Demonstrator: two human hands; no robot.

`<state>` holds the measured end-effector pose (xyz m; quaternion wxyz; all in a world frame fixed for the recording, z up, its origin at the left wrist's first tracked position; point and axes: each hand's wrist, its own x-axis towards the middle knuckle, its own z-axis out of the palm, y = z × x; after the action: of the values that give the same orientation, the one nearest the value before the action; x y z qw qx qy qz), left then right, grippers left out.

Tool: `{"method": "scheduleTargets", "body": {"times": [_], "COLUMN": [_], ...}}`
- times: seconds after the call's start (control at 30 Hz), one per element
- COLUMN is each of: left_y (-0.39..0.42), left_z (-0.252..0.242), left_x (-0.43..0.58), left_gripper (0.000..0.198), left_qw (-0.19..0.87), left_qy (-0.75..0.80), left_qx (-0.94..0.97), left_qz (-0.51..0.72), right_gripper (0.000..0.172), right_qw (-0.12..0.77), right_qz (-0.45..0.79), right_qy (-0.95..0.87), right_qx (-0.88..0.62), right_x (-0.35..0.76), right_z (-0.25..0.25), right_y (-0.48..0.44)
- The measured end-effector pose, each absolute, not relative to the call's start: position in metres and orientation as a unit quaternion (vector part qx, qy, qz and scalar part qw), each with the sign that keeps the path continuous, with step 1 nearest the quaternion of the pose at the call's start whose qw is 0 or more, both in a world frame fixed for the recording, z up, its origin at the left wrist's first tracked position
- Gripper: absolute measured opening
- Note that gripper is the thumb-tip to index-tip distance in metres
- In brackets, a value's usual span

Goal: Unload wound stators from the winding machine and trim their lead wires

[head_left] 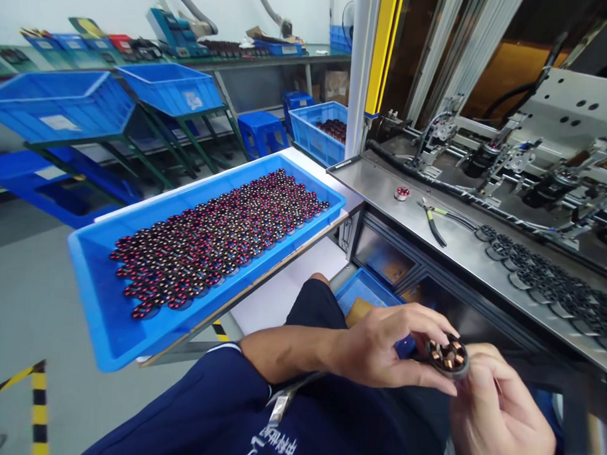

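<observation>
Between the thumb and fingers of my left hand (pixel 384 343) is a small round motor stator (pixel 448 357), a black ring with copper coils inside. My right hand (pixel 501 407) is closed at the stator's right edge, its thumb and fingertips pressed together. What those fingertips pinch, perhaps something thin, is too small to make out. Both hands are above my lap, in front of the steel bench.
A blue tray (pixel 85 279) of wound stators stands at the left. On the steel bench (pixel 408 221) lie pliers (pixel 434 224), one red-coil stator (pixel 401 192) and rows of bare dark stators (pixel 545 276). Behind them is a winding machine (pixel 535 162). A yellow post (pixel 383 54) rises beside it.
</observation>
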<state>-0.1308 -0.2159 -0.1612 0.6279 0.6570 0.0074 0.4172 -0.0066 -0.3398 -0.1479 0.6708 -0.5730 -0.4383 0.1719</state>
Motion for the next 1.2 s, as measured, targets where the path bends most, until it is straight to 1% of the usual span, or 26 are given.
{"method": "scheduleTargets", "body": {"times": [0.07,0.1,0.2,0.3,0.4,0.53,0.6,0.67,0.77,0.83,0.87,0.93,0.97,1.0,1.03,1.07,1.1,1.2], "left_y": [-0.215,-0.215,-0.215,-0.214,-0.212,-0.212,-0.213,-0.215,-0.216,-0.214,-0.212,-0.207,-0.205,-0.204,-0.203,-0.203,-0.204,-0.209], "left_z": [-0.162,-0.162,-0.16,-0.156,-0.155,-0.155,-0.154,-0.151,-0.147,-0.148,-0.15,-0.155,-0.158,-0.161,-0.162,-0.162,-0.161,-0.154], "left_x": [-0.132,-0.133,-0.135,-0.136,-0.135,-0.136,-0.139,-0.143,-0.147,-0.145,-0.143,-0.135,-0.132,-0.129,-0.126,-0.125,-0.125,-0.128], "left_gripper": [0.045,0.043,0.036,0.032,0.032,0.029,0.024,0.027,0.044,0.054,0.054,0.055,0.06,0.064,0.064,0.061,0.058,0.053], "left_qw": [0.569,0.553,0.557,0.569,0.552,0.564,0.574,0.602,0.721,0.811,0.849,0.906,0.923,0.933,0.938,0.942,0.946,0.951], "left_qy": [-0.005,-0.013,-0.011,-0.001,-0.012,-0.013,-0.018,-0.033,-0.071,-0.044,-0.016,0.011,0.003,-0.013,-0.023,-0.021,-0.006,0.047], "left_qx": [0.686,0.691,0.702,0.707,0.713,0.712,0.708,0.683,0.575,0.485,0.447,0.397,0.378,0.359,0.344,0.331,0.321,0.303], "left_qz": [0.454,0.465,0.445,0.419,0.433,0.418,0.411,0.411,0.38,0.324,0.282,0.146,0.066,0.0,-0.043,-0.055,-0.037,0.039], "right_gripper": [0.019,0.019,0.018,0.02,0.021,0.016,0.016,0.019,0.011,0.014,0.015,0.011,0.01,0.013,0.016,0.016,0.014,0.002], "right_qw": [0.696,0.702,0.704,0.699,0.697,0.695,0.693,0.683,0.636,0.556,0.511,0.438,0.418,0.41,0.407,0.405,0.406,0.434], "right_qz": [0.289,0.335,0.419,0.438,0.435,0.419,0.393,0.332,0.162,0.062,0.028,-0.007,-0.012,-0.015,-0.018,-0.023,-0.034,-0.087], "right_qy": [-0.346,-0.301,-0.198,-0.166,-0.169,-0.215,-0.276,-0.358,-0.51,-0.62,-0.662,-0.704,-0.708,-0.706,-0.705,-0.707,-0.71,-0.693], "right_qx": [-0.558,-0.551,-0.538,-0.54,-0.545,-0.543,-0.537,-0.543,-0.556,-0.549,-0.547,-0.558,-0.569,-0.578,-0.581,-0.58,-0.575,-0.57], "right_x": [-0.009,-0.01,-0.009,-0.009,-0.009,-0.009,-0.007,-0.004,0.005,0.014,0.019,0.026,0.028,0.03,0.03,0.029,0.028,0.019], "right_z": [-0.153,-0.156,-0.16,-0.163,-0.163,-0.162,-0.159,-0.154,-0.141,-0.131,-0.127,-0.122,-0.121,-0.12,-0.12,-0.12,-0.12,-0.119], "right_y": [-0.336,-0.335,-0.333,-0.333,-0.333,-0.332,-0.333,-0.335,-0.341,-0.346,-0.348,-0.352,-0.354,-0.355,-0.355,-0.355,-0.355,-0.356]}}
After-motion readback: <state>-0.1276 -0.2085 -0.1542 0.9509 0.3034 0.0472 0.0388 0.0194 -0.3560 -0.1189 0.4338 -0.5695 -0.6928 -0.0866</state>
